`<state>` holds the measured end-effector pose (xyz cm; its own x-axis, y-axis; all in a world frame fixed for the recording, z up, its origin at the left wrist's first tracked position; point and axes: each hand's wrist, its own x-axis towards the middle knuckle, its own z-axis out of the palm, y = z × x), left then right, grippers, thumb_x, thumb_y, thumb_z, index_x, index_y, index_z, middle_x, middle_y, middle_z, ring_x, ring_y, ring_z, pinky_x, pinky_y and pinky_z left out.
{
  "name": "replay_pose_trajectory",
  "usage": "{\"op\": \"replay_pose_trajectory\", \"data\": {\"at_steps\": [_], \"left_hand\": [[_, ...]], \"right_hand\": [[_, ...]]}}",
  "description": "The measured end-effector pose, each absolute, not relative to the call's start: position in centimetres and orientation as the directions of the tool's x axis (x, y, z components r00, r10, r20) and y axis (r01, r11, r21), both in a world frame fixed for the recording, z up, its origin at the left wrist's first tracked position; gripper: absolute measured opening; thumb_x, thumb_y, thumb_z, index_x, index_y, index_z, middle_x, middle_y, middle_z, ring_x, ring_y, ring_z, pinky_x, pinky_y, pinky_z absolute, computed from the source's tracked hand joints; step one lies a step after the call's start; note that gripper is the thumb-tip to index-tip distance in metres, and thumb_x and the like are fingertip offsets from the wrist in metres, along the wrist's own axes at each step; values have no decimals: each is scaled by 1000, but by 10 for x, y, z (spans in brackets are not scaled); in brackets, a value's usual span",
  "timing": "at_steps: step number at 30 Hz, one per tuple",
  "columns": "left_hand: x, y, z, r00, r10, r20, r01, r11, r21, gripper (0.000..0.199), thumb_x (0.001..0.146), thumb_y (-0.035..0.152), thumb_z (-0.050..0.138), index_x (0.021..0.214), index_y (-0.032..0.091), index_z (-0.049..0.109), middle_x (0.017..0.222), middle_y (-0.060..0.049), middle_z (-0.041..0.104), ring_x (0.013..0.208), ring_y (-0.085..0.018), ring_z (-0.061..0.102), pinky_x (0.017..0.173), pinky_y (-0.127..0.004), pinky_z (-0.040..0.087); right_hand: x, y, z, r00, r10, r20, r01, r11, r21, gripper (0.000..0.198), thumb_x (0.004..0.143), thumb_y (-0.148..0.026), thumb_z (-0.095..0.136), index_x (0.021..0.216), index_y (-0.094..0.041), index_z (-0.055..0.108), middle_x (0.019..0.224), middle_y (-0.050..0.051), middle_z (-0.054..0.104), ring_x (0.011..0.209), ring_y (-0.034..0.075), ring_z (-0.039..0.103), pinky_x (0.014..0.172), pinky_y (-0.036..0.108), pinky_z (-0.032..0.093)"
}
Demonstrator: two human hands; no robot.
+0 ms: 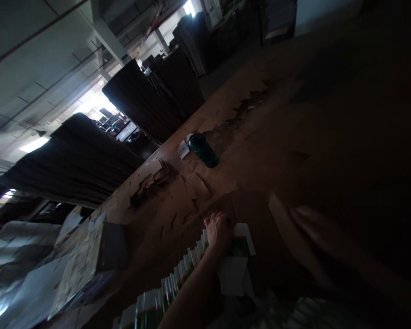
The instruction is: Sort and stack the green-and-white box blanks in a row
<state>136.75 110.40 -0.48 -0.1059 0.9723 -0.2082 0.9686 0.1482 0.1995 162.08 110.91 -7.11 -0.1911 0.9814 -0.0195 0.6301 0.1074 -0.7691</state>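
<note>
A slanted row of thin white-and-green folded cartons [188,262] lies on the brown tabletop. My left hand [219,230] is at the far end of this row, its fingers curled over the last cartons. Just right of that hand, a carton with white flaps [243,244] shows a green panel. My right hand [315,226] is farther right, dark and smeared by motion. Along it runs a pale, flat cardboard strip [289,228], blurred like the hand and apparently held by it; the grip itself is hard to see.
A dark green bottle [203,150] lies on the table beside a small white box [183,149]. Torn cardboard pieces [152,178] are scattered nearby. At the left stands a worn box [89,260]. Tall dark stacks of sheets [78,157] rise beyond the table edge.
</note>
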Motion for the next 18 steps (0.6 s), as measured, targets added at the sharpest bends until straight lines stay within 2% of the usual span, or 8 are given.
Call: {"op": "replay_pose_trajectory", "data": {"at_steps": [2,4,5,7,13,18], "left_hand": [[1368,1105,-4,-104,974,-203,971,144,192,15,87,26,58,82,26,72,103,1,72,104,-20,58,91,-38,36],[1367,1104,-3,-104,974,-202,972,143,186,15,88,25,57,81,26,71,105,1,72,105,-20,58,90,-38,36],[1367,1103,-3,-102,973,-206,973,141,184,15,88,26,57,81,26,70,105,1,72,105,-20,57,90,-38,36],[1367,1102,-5,-100,971,-217,974,140,179,16,88,26,56,81,26,69,105,1,71,105,-20,57,90,-38,35],[1368,1103,-11,-100,968,-228,984,131,120,16,90,25,53,82,25,67,99,0,70,101,-21,56,87,-37,35],[1370,1103,-12,-101,964,-247,990,121,68,17,92,27,49,85,25,65,100,-1,68,103,-22,55,86,-38,36]], "right_hand": [[1590,1091,-82,-323,946,-9,590,194,-783,66,95,-61,20,125,-23,64,137,14,59,124,31,56,99,44,50],[1567,1071,-101,-392,920,-6,628,262,-733,65,94,-63,25,138,-26,54,151,14,44,138,35,40,104,52,44],[1559,1062,-112,-412,911,-9,650,287,-704,63,95,-62,28,144,-28,47,155,14,37,142,36,32,105,55,42],[1551,1050,-130,-425,905,6,683,325,-654,58,97,-56,31,149,-32,37,159,13,28,144,36,26,104,57,42],[1547,1046,-149,-404,897,177,709,430,-559,57,98,-48,37,151,-31,32,160,18,24,144,39,23,104,60,41],[1543,1046,-139,-393,902,177,750,426,-505,56,98,-51,34,149,-28,38,155,21,33,141,40,32,99,59,44]]}}
